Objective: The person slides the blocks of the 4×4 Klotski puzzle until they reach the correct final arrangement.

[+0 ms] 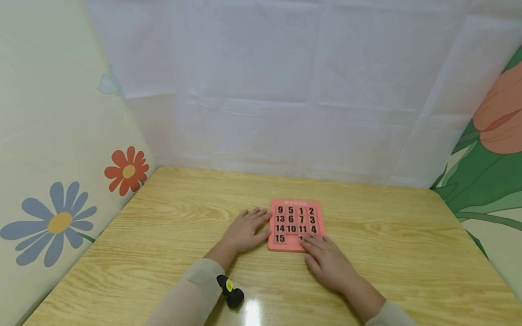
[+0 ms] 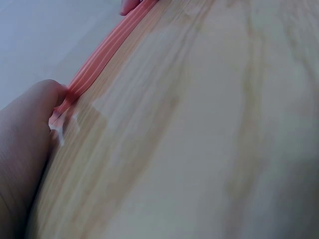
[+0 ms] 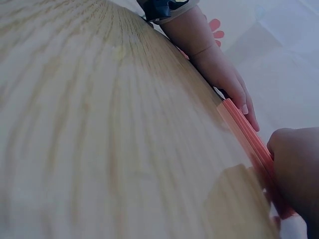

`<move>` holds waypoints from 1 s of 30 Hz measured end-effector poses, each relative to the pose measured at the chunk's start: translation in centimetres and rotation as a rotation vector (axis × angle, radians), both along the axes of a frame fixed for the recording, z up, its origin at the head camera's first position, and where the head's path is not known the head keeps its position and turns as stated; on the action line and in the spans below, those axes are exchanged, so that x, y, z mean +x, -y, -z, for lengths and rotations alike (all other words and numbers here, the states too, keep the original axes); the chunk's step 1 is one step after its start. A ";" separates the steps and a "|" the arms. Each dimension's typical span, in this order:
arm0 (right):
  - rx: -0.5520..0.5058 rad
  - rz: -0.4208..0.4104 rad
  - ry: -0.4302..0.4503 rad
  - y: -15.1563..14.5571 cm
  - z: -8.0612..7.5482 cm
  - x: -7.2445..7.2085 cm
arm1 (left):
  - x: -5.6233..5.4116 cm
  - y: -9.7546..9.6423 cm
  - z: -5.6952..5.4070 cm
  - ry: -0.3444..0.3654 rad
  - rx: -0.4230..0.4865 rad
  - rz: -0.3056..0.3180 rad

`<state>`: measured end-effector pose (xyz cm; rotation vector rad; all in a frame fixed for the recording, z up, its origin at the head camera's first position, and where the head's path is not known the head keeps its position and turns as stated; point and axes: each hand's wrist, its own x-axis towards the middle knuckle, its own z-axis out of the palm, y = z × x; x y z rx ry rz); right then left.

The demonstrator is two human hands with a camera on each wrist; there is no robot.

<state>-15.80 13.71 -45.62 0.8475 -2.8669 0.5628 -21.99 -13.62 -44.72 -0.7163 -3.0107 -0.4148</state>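
head: left hand [image 1: 246,231] touches pink puzzle [image 1: 296,223], right hand [image 1: 329,263] atop

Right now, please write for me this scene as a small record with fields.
surface: wooden table
object: pink number puzzle, lying flat
top row: 9, 5, 1, 2
bottom row: tile 15, then a gap; remainder partly covered
left hand: touching puzzle's left edge
right hand: resting on puzzle's lower right part
by left wrist: black device
background: white sheet
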 end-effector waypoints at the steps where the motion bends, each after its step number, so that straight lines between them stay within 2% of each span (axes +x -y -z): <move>1: 0.001 -0.001 0.000 0.0 0.0 0.0 | 0.0 0.0 0.0 0.000 0.000 0.000; 11: -0.013 -0.007 -0.034 -0.1 0.2 0.0 | 0.0 0.0 0.0 -0.001 0.000 0.002; 19: -0.007 -0.047 -0.058 1.0 -0.1 -0.2 | -0.1 0.0 0.0 0.008 -0.006 -0.003; 25: -0.003 -0.072 -0.047 2.3 -0.6 -0.4 | -0.1 0.0 -0.2 0.009 -0.011 -0.015; 30: -0.003 -0.092 0.003 3.6 -0.7 -0.5 | -0.1 0.0 -0.2 0.017 -0.014 -0.016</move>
